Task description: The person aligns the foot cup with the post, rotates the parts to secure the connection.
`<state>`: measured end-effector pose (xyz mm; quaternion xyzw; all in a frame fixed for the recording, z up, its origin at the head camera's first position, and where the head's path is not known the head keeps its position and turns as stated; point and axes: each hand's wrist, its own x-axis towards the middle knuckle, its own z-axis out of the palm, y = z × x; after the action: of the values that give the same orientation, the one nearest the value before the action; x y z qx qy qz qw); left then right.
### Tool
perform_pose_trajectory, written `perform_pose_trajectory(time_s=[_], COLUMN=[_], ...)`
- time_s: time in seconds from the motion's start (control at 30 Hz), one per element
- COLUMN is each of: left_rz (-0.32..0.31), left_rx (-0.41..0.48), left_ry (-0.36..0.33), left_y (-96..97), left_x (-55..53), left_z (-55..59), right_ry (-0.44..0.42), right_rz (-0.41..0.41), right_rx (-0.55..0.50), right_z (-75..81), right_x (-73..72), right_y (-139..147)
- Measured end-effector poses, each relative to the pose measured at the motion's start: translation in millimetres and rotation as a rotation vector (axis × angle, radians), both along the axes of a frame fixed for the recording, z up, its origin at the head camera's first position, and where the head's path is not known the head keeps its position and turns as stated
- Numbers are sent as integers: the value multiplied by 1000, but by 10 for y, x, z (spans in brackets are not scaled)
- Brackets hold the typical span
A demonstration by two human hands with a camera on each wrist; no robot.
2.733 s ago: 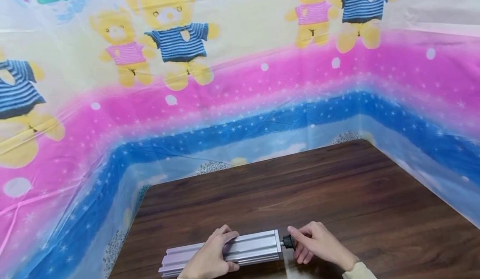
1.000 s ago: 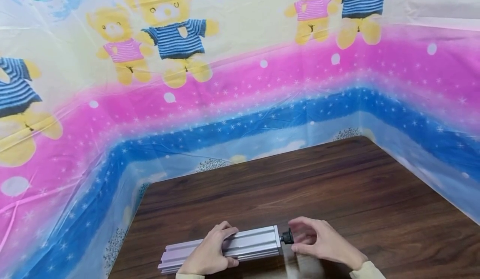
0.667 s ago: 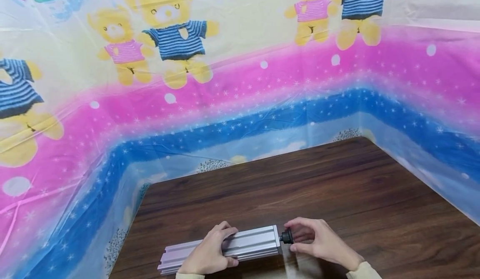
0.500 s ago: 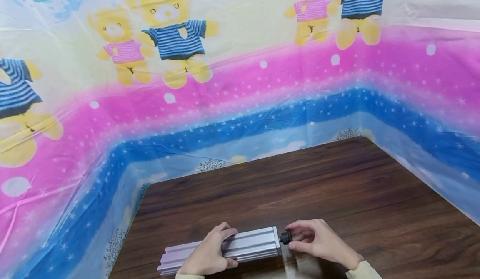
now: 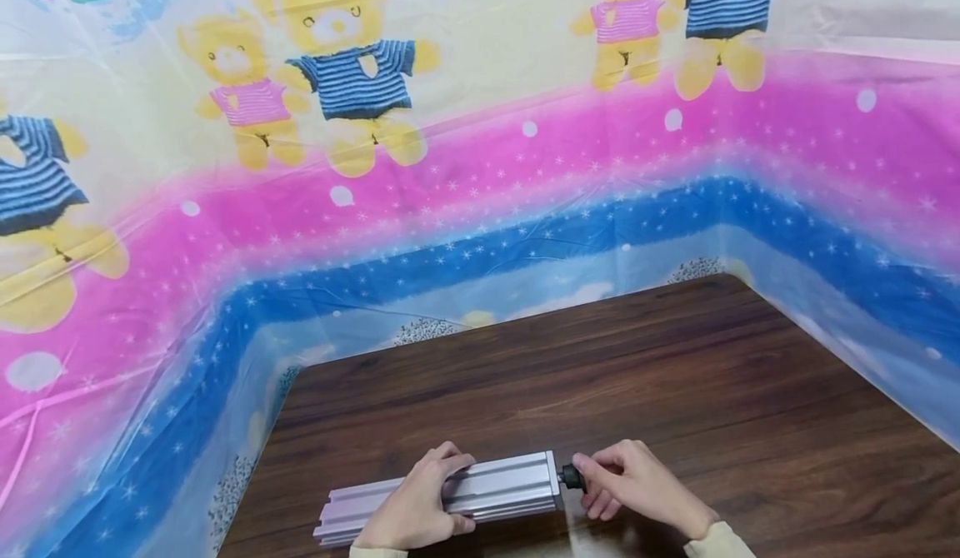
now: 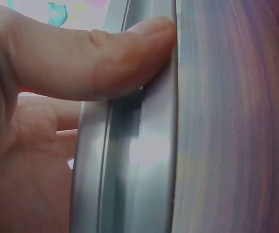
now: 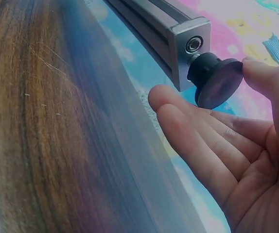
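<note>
A silver grooved aluminium profile point(image 5: 517, 483) lies lengthwise near the front of the table. My left hand point(image 5: 416, 504) grips it around the middle; the left wrist view has the thumb point(image 6: 130, 58) pressed across a groove. From the profile's right end a black levelling foot point(image 5: 572, 478) sticks out on a short metal stem. My right hand point(image 5: 637, 487) pinches this foot. Close up in the right wrist view, the thumb meets the rim of the round black disc point(image 7: 222, 85), with the other fingers below it. Beside the stem, the end face point(image 7: 182, 58) carries a round socket-like fastener point(image 7: 194, 44).
The dark wood-grain table point(image 5: 525, 375) extends behind and to the right of the profile. A printed cloth point(image 5: 480, 183) with bears and pink and blue bands hangs around its back and sides.
My right hand has turned at the levelling foot: its thumb was low with the fingers spread, and now sits high with the fingers curled under. The profile and left hand stay almost still.
</note>
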<state>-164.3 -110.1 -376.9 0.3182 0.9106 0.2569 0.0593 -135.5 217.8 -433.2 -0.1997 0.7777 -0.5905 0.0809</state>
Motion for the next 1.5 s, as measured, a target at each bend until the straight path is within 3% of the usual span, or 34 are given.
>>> perform_pose_trajectory(time_s=[0.3, 0.43, 0.57, 0.73, 0.83, 0.93, 1.13, 1.37, 1.5], left_rz=[-7, 1, 12, 14, 11, 12, 9, 5, 3], left_rx=[2, -1, -2, -7, -7, -7, 0, -3, -2], left_ry=[18, 25, 15, -4, -8, -1, -1, 5, 3], left_y=[-2, -12, -25, -26, -22, -19, -7, 17, 32], left_x=[-10, -18, -19, -26, -30, -28, -27, -20, -8], left_z=[-27, -32, -29, -36, -48, -57, -51, -38, -29], right_ry=[-16, 126, 292, 429, 463, 456, 355, 158, 90], right_rz=[-17, -48, -30, -6, -6, -10, -17, -2, -22], right_rx=[38, 79, 67, 18, 13, 29, 71, 50, 80], right_z=[-8, -21, -33, -35, -37, -34, -8, 14, 18], right_x=[11, 24, 19, -3, -10, -14, -10, -2, -7], right_y=[15, 44, 57, 45, 36, 35, 45, 42, 28])
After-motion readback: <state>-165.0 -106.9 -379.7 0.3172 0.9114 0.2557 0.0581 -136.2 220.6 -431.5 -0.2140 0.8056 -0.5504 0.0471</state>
